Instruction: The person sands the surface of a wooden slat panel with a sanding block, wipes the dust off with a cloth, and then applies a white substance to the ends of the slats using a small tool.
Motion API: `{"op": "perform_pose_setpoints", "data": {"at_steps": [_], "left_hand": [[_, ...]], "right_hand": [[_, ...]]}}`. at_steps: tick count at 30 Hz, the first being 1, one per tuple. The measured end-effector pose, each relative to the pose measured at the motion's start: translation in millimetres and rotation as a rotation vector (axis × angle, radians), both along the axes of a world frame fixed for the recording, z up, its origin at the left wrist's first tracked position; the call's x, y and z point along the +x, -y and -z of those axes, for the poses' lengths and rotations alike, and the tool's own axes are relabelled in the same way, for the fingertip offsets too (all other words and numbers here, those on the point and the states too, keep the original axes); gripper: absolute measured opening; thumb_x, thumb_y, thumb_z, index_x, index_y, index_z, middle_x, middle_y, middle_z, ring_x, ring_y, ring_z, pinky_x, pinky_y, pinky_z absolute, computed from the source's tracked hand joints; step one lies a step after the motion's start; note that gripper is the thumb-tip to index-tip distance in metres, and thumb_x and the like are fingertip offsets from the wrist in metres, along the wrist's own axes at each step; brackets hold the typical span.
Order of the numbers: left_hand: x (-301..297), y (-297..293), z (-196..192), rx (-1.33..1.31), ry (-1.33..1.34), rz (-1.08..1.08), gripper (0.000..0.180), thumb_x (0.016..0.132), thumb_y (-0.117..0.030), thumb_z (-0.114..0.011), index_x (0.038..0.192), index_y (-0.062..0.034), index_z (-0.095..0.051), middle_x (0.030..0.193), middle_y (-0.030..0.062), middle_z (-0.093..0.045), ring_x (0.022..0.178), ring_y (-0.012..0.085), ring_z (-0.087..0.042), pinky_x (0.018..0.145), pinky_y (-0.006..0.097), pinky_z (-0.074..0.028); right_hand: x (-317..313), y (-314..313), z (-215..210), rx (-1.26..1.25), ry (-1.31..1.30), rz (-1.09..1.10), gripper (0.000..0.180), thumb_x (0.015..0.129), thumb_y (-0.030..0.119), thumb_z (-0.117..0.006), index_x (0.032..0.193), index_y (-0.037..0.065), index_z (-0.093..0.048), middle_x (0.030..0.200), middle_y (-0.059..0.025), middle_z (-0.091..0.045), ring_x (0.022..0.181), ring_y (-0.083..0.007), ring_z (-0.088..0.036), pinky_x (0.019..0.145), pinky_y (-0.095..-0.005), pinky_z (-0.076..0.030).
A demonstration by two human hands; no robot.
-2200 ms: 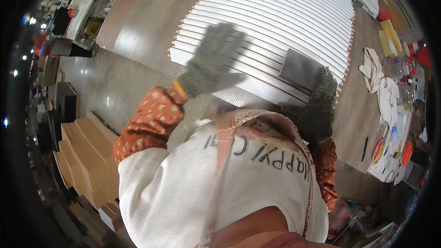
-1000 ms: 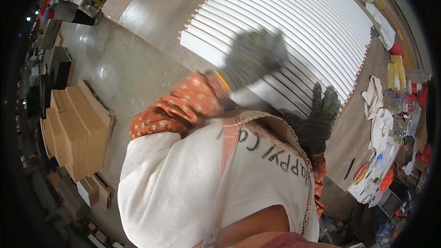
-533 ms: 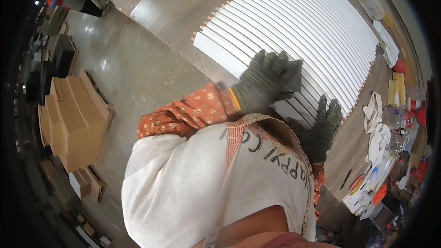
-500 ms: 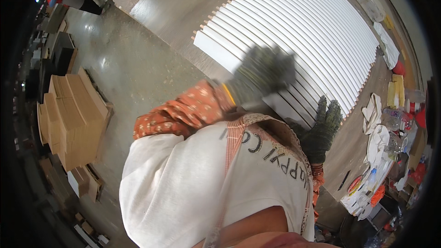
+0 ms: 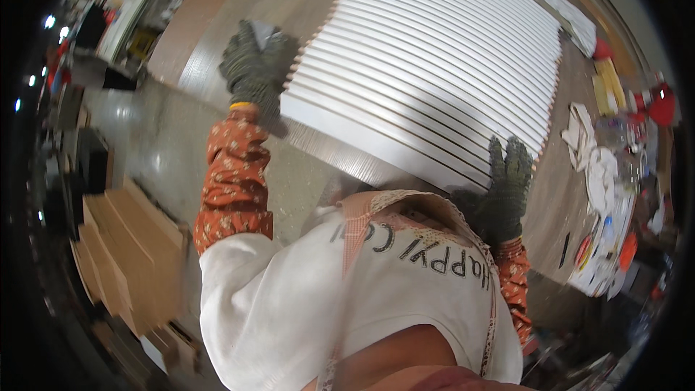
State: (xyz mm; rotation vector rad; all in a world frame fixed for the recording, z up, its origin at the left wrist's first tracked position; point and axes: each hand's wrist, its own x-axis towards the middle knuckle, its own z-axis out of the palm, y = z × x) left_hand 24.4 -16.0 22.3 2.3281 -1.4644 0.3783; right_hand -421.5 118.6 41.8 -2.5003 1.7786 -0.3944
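Grey concrete floor [image 5: 166, 152] spreads out on my left, and a broad brown surface [image 5: 304, 0] runs across the top of the view and down its right side; on that surface lies the large set of white slats [image 5: 449, 51], laid side by side in one wide ribbed sheet with thin dark gaps between them; its near edge comes almost to my chest; stacked brown boards [image 5: 130, 253] sit on the floor at my lower left, well apart from the slats; along the right side of the surface there is a clutter of white cloths [image 5: 590, 152] and small red and yellow items, too small to tell apart; I wear a white apron over orange patterned sleeves, and dark knitted gloves on both hands; my left hand [image 5: 253, 69] is stretched out at the near left corner of the slats, fingers curled at the ends of the slats there, with a small pale scrap showing just above the glove; whether it truly grips the corner I cannot tell; my right hand [image 5: 507, 181] lies open with fingers spread and pointing away from me, palm down on the near right edge of the slats, pressing flat and clasping nothing.
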Motion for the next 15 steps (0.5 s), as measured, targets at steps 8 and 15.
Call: {"op": "perform_pose_setpoints", "data": {"at_steps": [8,15], "left_hand": [[-5.4,30.4,-5.7,-0.226,0.078,0.47,0.079,0.082,-0.054,-0.065,0.14,-0.0042,-0.044,0.13,0.0223,-0.055,0.118,0.041,-0.052,0.099,0.05,-0.041],[-57.7,53.8,-37.9,-0.188,0.142,0.686,0.077,0.081,-0.053,-0.066,0.143,-0.013,-0.041,0.133,0.0208,-0.052,0.123,0.0386,-0.049,0.103,0.05,-0.037]], "right_hand": [[-12.5,5.4,12.3,0.074,-0.056,0.129,0.108,0.057,0.054,-0.082,0.147,0.015,-0.035,0.151,-0.0222,-0.027,0.141,-0.0416,-0.021,0.116,-0.0528,-0.015],[-3.1,-15.1,16.8,0.015,-0.044,0.219,0.095,0.067,0.06,-0.072,0.145,0.017,-0.04,0.152,-0.0215,-0.027,0.143,-0.0405,-0.017,0.116,-0.0548,-0.008]]}}
